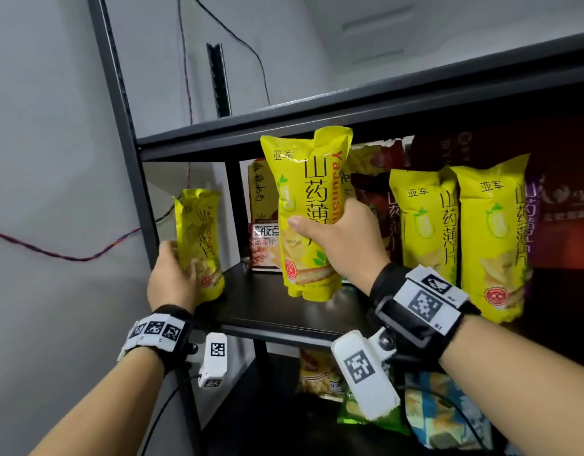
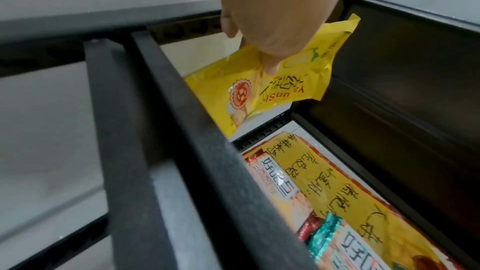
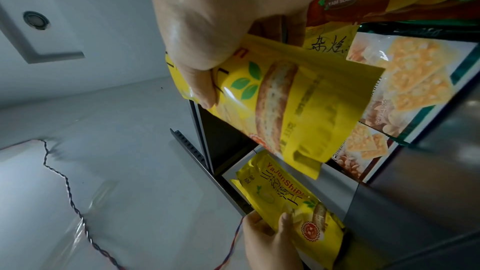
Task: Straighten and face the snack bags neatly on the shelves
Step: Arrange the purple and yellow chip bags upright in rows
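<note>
My left hand [image 1: 172, 274] grips a yellow snack bag [image 1: 200, 238] that stands upright at the shelf's left end; the left wrist view shows my fingers [image 2: 270, 63] curled round this bag [image 2: 259, 89]. My right hand [image 1: 336, 238] holds a second yellow bag [image 1: 304, 192] by its middle, lifted just above the black shelf board [image 1: 261, 304] and facing forward. In the right wrist view my thumb [image 3: 202, 89] lies across that bag [image 3: 298, 110], with the left-hand bag [image 3: 293, 208] below. Two more yellow bags [image 1: 425, 222] [image 1: 494, 235] stand upright to the right.
A red and white snack bag [image 1: 262, 225] with a handwritten label leans at the back. Dark red and purple bags [image 1: 567, 205] fill the back right. The upper shelf [image 1: 350, 120] hangs close above. A black upright post [image 1: 119, 103] bounds the left side. More bags [image 1: 442, 409] lie on the lower shelf.
</note>
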Demonstrator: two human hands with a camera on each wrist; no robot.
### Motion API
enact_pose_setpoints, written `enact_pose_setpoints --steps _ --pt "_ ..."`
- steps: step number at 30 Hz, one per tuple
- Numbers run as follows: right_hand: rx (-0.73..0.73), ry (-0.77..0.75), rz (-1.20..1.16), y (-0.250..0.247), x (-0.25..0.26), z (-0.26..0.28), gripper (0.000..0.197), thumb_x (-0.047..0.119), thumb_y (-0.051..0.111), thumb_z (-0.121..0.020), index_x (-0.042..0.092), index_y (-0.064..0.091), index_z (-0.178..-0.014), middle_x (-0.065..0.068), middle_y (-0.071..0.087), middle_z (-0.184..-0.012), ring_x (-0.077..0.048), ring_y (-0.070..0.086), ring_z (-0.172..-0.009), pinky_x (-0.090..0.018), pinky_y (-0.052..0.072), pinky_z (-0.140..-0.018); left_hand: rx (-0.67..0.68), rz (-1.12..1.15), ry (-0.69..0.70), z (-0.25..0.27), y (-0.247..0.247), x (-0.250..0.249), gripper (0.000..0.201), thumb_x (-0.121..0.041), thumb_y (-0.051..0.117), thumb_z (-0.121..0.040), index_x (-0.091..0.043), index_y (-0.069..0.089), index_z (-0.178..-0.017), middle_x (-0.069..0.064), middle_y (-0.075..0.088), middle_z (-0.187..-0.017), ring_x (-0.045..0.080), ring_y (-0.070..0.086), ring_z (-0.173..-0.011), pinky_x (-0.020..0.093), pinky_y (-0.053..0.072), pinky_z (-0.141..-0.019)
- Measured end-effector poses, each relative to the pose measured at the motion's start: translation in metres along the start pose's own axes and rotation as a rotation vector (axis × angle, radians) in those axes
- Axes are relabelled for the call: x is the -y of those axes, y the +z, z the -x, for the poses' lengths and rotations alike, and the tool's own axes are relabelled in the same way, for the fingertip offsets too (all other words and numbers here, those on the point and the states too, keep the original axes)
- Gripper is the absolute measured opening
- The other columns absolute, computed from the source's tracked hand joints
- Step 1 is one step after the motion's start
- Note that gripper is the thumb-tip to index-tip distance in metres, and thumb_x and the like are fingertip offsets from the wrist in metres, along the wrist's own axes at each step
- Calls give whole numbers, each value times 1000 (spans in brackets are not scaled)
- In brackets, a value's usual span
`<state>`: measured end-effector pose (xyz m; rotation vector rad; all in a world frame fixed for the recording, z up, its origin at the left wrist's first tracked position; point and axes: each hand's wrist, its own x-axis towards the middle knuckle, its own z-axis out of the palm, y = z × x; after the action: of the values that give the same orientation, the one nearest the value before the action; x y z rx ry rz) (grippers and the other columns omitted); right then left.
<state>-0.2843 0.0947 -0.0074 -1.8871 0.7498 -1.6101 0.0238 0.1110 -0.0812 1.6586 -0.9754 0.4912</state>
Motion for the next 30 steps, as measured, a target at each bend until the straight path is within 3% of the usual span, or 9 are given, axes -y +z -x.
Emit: enact_pose_setpoints --steps 4,6,9,11,14,18,22,25,30 --pt "12 9 10 -1 -1 6 35 45 81 -73 23 70 -99 11 74 -93 -7 68 -86 -33 56 -80 -77 164 -1 16 -4 -4 78 -14 79 -82 -12 31 -144 13 51 -131 35 56 -115 50 49 -97" --pt "23 7 0 -6 0 10 35 42 81 -74 24 70 -101 11 74 -95 -6 69 -88 -33 56 -81 -152 201 54 26 -8 -12 87 -15 82 -80 -6 29 -147 18 41 -138 36 48 -122 49 44 -106" --pt "46 17 -6 -21 3 15 37 39 82 -75 23 70 -106 9 75 -100 -9 70 -93 -38 57 -86 -217 387 216 41 -15 -55 81 -18 83 -79 -1 35 -143 18 41 -134 29 46 -120 31 38 -108" --pt "71 20 11 -37 5 18 38 36 82 -75 23 70 -108 9 75 -102 -9 70 -94 -41 58 -87 -150 567 282 53 -21 -101 69 -29 78 -82 -4 43 -135 9 48 -127 19 50 -115 23 40 -102" --pt "101 25 56 -69 9 27 43 34 83 -74 27 65 -112 12 74 -103 -4 69 -93 -32 58 -85 135 852 254 76 -29 -175 58 -48 71 -79 -15 52 -122 2 62 -117 16 61 -106 27 49 -92" --pt "148 17 166 -119 15 38 56 30 88 -67 34 59 -115 17 73 -100 3 68 -89 -17 54 -76 481 1184 155 110 -28 -257 64 -46 77 -70 -10 58 -120 3 73 -111 12 69 -100 25 54 -82" --pt "286 94 -131 -172 20 49 64 16 80 -73 19 54 -131 -1 70 -123 -19 66 -113 -37 55 -92 552 1279 105 140 -16 -307 31 -16 82 -80 -10 68 -107 2 78 -98 16 75 -90 32 60 -77" --pt "225 153 -365 -210 26 52 59 43 79 -74 19 60 -125 -8 68 -126 -28 64 -117 -49 53 -96 608 1316 111 162 -2 -337 26 -14 81 -82 -7 70 -104 3 78 -95 17 76 -87 34 61 -76" --pt "-63 -14 -8 -261 28 51 38 45 51 -94 16 75 -97 -6 77 -98 -21 74 -92 -27 57 -75 670 1388 107 198 20 -384 23 -23 74 -85 -16 70 -107 1 78 -103 19 74 -96 40 60 -86"
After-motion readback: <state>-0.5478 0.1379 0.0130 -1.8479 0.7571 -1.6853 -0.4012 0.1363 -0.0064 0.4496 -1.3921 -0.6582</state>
